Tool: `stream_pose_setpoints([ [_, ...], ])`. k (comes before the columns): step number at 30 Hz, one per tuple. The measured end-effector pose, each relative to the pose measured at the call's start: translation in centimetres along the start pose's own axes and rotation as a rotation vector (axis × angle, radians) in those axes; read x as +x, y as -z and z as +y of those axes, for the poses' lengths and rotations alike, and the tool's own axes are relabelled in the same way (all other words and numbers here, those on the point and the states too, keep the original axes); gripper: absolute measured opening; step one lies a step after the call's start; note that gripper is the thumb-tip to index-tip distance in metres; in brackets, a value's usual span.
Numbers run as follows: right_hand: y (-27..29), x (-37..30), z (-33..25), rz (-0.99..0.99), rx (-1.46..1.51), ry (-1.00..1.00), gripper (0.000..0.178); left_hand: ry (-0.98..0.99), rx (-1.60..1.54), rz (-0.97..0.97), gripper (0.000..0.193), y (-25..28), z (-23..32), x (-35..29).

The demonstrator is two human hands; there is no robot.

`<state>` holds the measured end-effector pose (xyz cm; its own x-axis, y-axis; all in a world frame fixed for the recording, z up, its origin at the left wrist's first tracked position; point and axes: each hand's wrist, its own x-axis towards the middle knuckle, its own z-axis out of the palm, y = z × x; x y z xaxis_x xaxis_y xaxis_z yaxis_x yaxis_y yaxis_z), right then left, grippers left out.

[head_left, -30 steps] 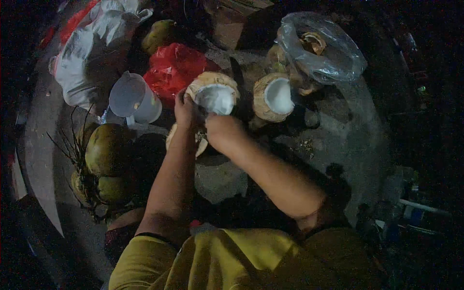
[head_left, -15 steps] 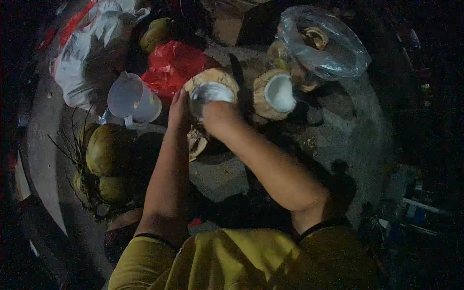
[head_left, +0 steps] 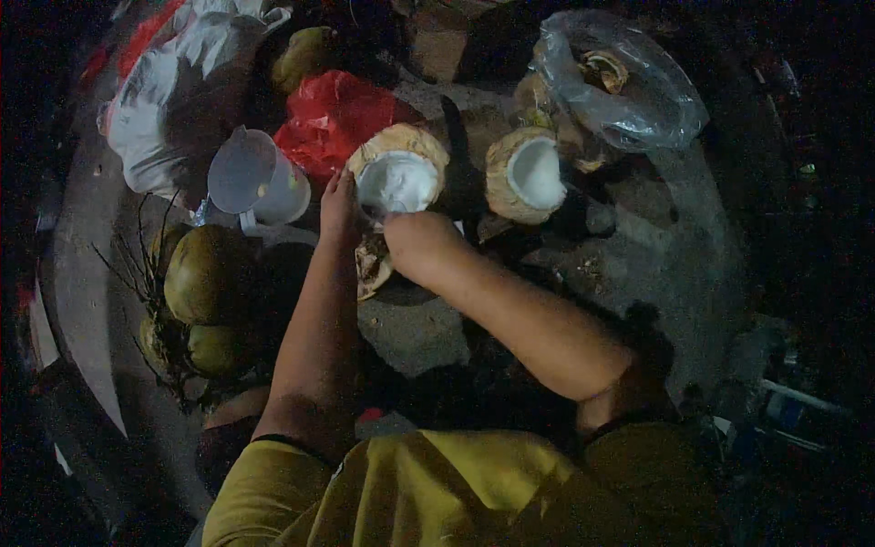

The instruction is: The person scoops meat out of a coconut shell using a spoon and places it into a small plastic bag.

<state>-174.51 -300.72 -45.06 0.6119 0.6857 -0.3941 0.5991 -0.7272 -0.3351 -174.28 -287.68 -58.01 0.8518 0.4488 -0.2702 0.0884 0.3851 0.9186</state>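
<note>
An opened coconut (head_left: 398, 178) with a pale brown husk stands tilted toward me, its white flesh showing inside. My left hand (head_left: 338, 205) grips its left side, fingers pressed along the husk. Closed in a fist, my right hand (head_left: 417, 242) is at the near rim of the opening; what its fingers hold, if anything, is hidden. To the right rests a second opened coconut (head_left: 527, 176), also with white flesh showing. Below my hands lies a piece of husk (head_left: 371, 266), partly covered by my right hand.
Left of the coconut are a translucent plastic jug (head_left: 246, 173) and a bunch of green coconuts (head_left: 206, 276). Beyond lie a red plastic bag (head_left: 330, 117), a white sack (head_left: 164, 118) and another green coconut (head_left: 303, 56). A clear plastic bag (head_left: 652, 109) with husk scraps sits far right.
My right hand has drawn back toward me from inside the coconut to its near rim, uncovering more white flesh. My left hand keeps its hold on the husk.
</note>
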Motion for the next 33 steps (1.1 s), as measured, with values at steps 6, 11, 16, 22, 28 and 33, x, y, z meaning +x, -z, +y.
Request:
stream_pose_setpoints([
  [6,2.5,1.9,2.4,0.134,0.02,-0.103,0.022,0.16,-0.035,0.03,0.035,-1.5,1.2,0.8],
  [11,-0.6,0.8,0.5,0.023,0.042,-0.032,0.021,0.193,-0.076,0.077,0.035,-0.8,1.2,0.8],
  [16,1.3,0.8,2.7,-0.042,-0.02,-0.052,0.019,0.145,-0.111,0.07,0.033,-1.5,1.9,0.7],
  [22,0.0,1.9,0.0,0.112,-0.007,-0.087,0.016,0.107,0.018,0.095,0.03,-1.1,0.2,1.3],
  [28,0.4,0.9,3.1,0.093,0.071,-0.128,0.018,0.11,0.032,0.066,0.031,-2.4,1.3,0.6],
  [33,-0.7,1.5,0.8,0.101,0.017,-0.127,0.018,0.079,0.251,0.162,0.032,0.2,-1.3,2.4],
])
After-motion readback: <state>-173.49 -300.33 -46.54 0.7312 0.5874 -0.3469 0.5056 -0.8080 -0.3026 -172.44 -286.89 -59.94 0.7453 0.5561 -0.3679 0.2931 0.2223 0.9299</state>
